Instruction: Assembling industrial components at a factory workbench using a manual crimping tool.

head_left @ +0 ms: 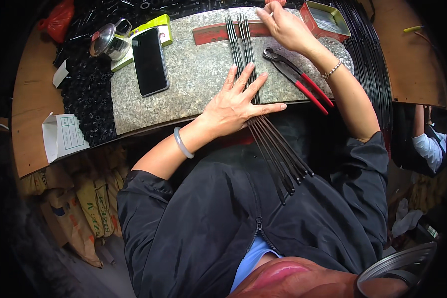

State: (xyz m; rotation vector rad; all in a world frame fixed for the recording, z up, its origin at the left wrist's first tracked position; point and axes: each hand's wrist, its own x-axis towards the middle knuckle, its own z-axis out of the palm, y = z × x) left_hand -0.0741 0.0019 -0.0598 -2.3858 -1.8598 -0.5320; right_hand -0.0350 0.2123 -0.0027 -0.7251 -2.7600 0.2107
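My left hand [238, 102] lies flat with fingers spread across a bundle of thin dark rods [278, 154]. The rods' near ends, tipped with small knobs, hang over my lap, while their far ends rest across a red bar [208, 34] on the stone slab [188, 74]. Past the right part of that bar is my right hand [289, 29], its fingers curled in near the thumb. Whatever it may pinch is too small or hidden to make out. Red-handled pliers [303, 82] lie just right of the rods, jaws pointing away from me.
On the slab's left rests a black phone [150, 62], beside a green-yellow box [160, 25] and a lidded glass jar [111, 44]. A red tin [325, 21] holds thin pieces at the far right. More dark rods [370, 59] lie beyond. Small black parts [87, 89] are heaped at left.
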